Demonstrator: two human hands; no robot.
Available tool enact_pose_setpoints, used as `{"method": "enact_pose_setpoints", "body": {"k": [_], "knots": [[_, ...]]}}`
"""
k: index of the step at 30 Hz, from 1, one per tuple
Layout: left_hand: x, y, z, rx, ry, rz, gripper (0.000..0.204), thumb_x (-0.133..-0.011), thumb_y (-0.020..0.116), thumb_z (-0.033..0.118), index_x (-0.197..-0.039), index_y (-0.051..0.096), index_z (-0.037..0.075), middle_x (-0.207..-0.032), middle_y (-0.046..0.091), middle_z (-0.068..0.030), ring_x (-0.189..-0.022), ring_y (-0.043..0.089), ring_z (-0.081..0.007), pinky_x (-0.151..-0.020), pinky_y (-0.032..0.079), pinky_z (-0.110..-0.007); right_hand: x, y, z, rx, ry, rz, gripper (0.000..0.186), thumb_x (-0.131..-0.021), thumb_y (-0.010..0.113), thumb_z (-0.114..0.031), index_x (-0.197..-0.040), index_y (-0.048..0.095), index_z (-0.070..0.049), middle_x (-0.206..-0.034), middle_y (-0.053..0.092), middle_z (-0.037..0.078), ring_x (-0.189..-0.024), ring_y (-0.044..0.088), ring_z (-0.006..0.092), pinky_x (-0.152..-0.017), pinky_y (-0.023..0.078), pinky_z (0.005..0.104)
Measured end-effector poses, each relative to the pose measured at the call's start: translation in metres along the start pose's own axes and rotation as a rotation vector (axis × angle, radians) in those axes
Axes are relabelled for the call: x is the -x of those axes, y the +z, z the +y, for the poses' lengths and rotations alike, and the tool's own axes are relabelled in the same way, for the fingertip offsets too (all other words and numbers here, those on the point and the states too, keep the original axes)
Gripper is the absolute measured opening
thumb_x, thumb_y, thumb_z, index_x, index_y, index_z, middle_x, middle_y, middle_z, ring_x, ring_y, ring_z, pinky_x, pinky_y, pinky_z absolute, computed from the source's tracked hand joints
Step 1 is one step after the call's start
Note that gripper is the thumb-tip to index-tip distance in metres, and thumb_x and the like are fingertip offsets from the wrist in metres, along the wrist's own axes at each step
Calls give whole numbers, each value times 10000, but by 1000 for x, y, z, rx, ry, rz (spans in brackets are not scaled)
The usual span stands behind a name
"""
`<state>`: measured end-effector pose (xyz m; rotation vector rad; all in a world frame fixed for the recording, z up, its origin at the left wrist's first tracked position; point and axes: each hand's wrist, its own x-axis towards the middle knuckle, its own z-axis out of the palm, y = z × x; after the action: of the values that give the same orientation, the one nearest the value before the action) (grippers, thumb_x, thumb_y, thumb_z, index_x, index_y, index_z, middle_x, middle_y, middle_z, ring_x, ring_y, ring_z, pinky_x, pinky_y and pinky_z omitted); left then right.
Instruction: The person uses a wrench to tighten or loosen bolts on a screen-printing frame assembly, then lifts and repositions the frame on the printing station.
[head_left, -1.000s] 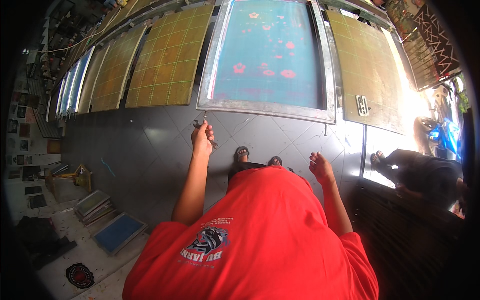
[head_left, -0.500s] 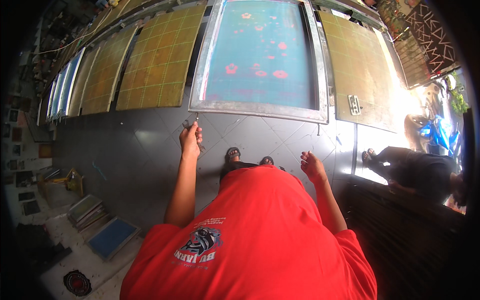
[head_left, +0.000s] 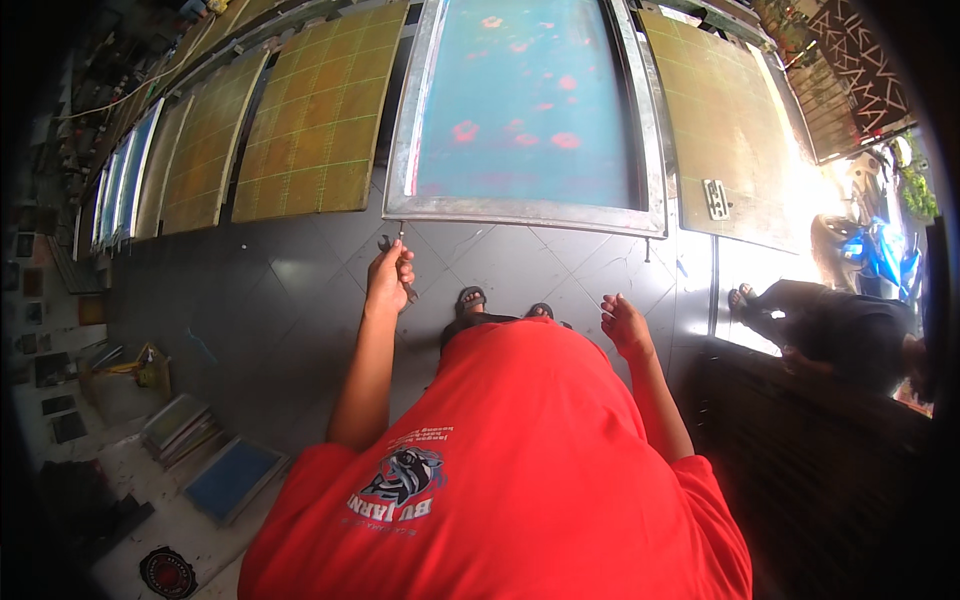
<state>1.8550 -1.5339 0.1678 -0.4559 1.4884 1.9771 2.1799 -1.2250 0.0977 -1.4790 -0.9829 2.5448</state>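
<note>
A silk-screen frame (head_left: 530, 212) with a metal border lies on the printing table, its blue mesh (head_left: 500, 110) marked with pink flower shapes. My left hand (head_left: 387, 280) is closed round an open-ended wrench (head_left: 411, 293), one jaw showing above the fingers. My fingertips are right under a small bolt (head_left: 402, 229) that sticks down from the frame's near left corner; contact is hard to make out. A second bolt (head_left: 647, 250) hangs under the near right corner. My right hand (head_left: 625, 327) hovers away from the frame, fingers loosely bent and apart, nothing visible in them.
Yellowish-brown boards with green grid lines (head_left: 315, 115) flank the frame. A metal hinge-like plate (head_left: 716, 200) lies on the right board (head_left: 720, 130). Another person (head_left: 840, 330) in dark clothes is at the right, near a blue motorbike (head_left: 880, 250). Stacked screens (head_left: 180, 430) stand lower left.
The view has shifted slightly, so the frame appears a little higher and further right. My left hand stays by the bolt with the wrench; my right hand keeps nearly the same pose.
</note>
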Motion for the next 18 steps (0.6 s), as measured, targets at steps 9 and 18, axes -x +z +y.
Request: {"method": "enact_pose_setpoints", "body": {"k": [9, 18], "knots": [[4, -3, -3, -8, 23, -23, 158, -866, 673, 187, -859, 547, 92, -742, 543, -4, -556, 443, -66, -455, 332, -212, 4, 25, -1, 47, 5, -71, 284, -968, 456, -328, -1046, 566, -77, -886, 561, -22, -749, 485, 89, -688, 417, 228], [0, -10, 7, 8, -176, -70, 239, -914, 599, 299, -853, 556, 73, -733, 555, -29, -561, 458, -89, -452, 330, -211, -3, 231, -26, 533, -60, -545, 363, -955, 485, -337, -1145, 599, -49, -1058, 609, 28, -924, 551, 121, -848, 440, 260]]}}
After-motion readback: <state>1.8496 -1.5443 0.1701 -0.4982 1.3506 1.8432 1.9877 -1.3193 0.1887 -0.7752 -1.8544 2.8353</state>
